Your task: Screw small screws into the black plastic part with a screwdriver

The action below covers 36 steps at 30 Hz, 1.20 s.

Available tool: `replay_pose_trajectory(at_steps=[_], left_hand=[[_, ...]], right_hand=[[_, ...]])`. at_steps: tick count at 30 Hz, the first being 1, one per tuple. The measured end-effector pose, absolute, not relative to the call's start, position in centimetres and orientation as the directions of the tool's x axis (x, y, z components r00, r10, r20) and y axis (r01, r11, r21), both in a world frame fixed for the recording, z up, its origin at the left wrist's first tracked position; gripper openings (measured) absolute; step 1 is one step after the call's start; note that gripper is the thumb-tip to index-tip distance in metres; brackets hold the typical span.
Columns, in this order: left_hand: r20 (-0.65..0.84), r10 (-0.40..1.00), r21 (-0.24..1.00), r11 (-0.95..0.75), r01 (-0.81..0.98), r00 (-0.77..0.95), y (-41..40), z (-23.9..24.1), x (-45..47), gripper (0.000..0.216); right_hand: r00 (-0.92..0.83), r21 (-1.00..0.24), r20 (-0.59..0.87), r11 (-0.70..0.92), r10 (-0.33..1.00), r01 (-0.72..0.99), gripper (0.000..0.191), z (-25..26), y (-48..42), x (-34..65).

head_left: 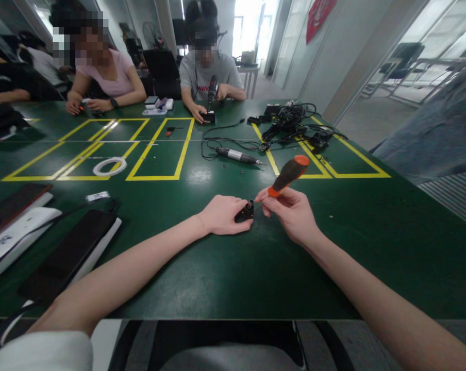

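My left hand rests on the green table, fingers wrapped round a small black part with a short round socket on top. My right hand pinches a screwdriver with an orange and black handle; the handle tilts up and to the right, and its tip points down at the black part. The two hands nearly touch above the part.
An electric screwdriver with a black cable lies ahead inside the yellow floor-tape lines. A tangle of cables sits far right, a white tape ring left. Flat black and white boxes lie at near left. Two people work across the table.
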State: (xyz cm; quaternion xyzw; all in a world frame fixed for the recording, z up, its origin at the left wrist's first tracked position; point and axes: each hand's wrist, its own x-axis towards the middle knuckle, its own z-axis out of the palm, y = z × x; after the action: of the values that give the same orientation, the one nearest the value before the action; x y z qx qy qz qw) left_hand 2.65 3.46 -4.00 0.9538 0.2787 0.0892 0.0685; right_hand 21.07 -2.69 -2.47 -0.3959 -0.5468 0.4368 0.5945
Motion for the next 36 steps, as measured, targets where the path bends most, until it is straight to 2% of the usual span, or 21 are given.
replay_pose_trajectory(at_steps=[2,8,14,20,26,32,36], left_hand=[[0.126,0.547,0.173,-0.834,0.524,0.828,3.44,-3.97,2.67,0.035],[0.130,0.542,0.186,-0.836,0.517,0.830,3.38,-3.87,2.63,0.034],[0.122,0.553,0.185,-0.828,0.528,0.824,3.34,-3.78,2.63,0.034],[0.124,0.551,0.184,-0.830,0.527,0.825,3.35,-3.84,2.67,0.035],[0.126,0.553,0.188,-0.828,0.528,0.823,3.36,-3.85,2.68,0.034],[0.120,0.550,0.189,-0.830,0.525,0.826,3.37,-3.79,2.63,0.035],[0.127,0.537,0.188,-0.839,0.511,0.834,3.38,-3.84,2.63,0.033]], right_hand=[[0.003,-0.948,0.312,0.311,0.950,-0.071,0.033,-2.58,-2.63,21.17],[-0.035,-0.940,0.308,0.298,0.951,-0.167,0.029,-2.76,-2.76,21.26],[-0.007,-0.944,0.318,0.316,0.948,-0.091,0.033,-2.68,-2.67,21.13],[-0.028,-0.947,0.289,0.282,0.957,-0.151,0.036,-2.46,-2.79,21.00],[-0.010,-0.949,0.309,0.308,0.951,-0.070,0.036,-2.31,-2.86,20.97],[-0.033,-0.943,0.307,0.300,0.951,-0.145,0.032,-2.54,-2.76,21.10],[-0.002,-0.941,0.312,0.309,0.950,-0.138,0.032,-2.57,-2.74,21.09]])
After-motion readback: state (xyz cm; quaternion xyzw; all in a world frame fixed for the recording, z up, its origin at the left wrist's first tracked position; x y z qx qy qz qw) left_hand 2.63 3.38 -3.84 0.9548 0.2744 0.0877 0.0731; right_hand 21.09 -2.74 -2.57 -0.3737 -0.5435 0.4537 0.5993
